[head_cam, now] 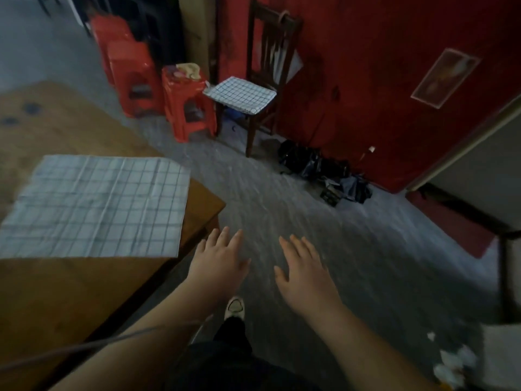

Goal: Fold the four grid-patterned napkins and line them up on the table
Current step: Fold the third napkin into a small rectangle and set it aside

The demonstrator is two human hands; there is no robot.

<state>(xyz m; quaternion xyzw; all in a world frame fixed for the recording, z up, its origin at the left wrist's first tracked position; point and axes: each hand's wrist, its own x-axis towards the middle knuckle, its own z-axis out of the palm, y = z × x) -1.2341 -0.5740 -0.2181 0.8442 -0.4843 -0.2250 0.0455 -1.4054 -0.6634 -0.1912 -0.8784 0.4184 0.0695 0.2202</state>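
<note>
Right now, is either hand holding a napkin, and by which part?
Nothing is held. The left hand and right hand are both open and empty over the floor, beside the table's corner.

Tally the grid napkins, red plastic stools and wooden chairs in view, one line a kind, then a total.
Grid napkins: 2, one spread on the table, one on the wooden chair (possibly a stack, cannot tell)
Red plastic stools: 3
Wooden chairs: 1
Total: 6
</note>
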